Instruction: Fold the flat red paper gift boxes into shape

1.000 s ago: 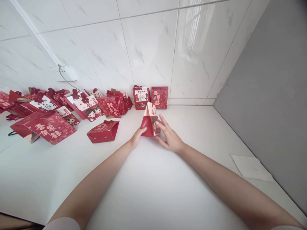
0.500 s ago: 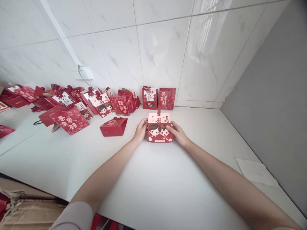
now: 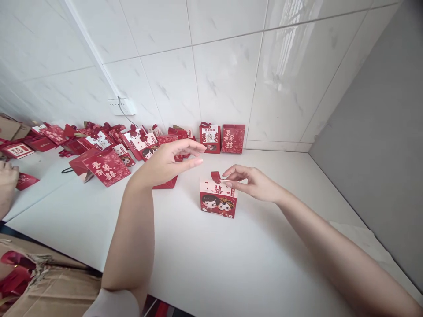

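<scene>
A red and white gift box point(image 3: 218, 200) with two cartoon figures and a short red ribbon loop point(image 3: 215, 176) stands on the white table in front of me. My right hand point(image 3: 254, 181) is at its upper right corner, thumb in front of the top edge and fingers behind. Left of the box, my left hand point(image 3: 168, 160) is raised above the table, fingers stretched out and thumb apart, holding nothing. Behind that hand, a red box point(image 3: 167, 183) is partly hidden.
Along the tiled wall stand a small red box with a photo panel point(image 3: 210, 138) and a flat red box point(image 3: 233, 138). Many more red boxes point(image 3: 107, 167) crowd the left side. Another person's hand point(image 3: 7, 185) shows at the left edge. A brown bag point(image 3: 59, 286) is below the table.
My left hand has left the gift box and risen to the left. My right hand has shifted to its top corner. The box sits slightly nearer. Another person's hand has appeared at left.
</scene>
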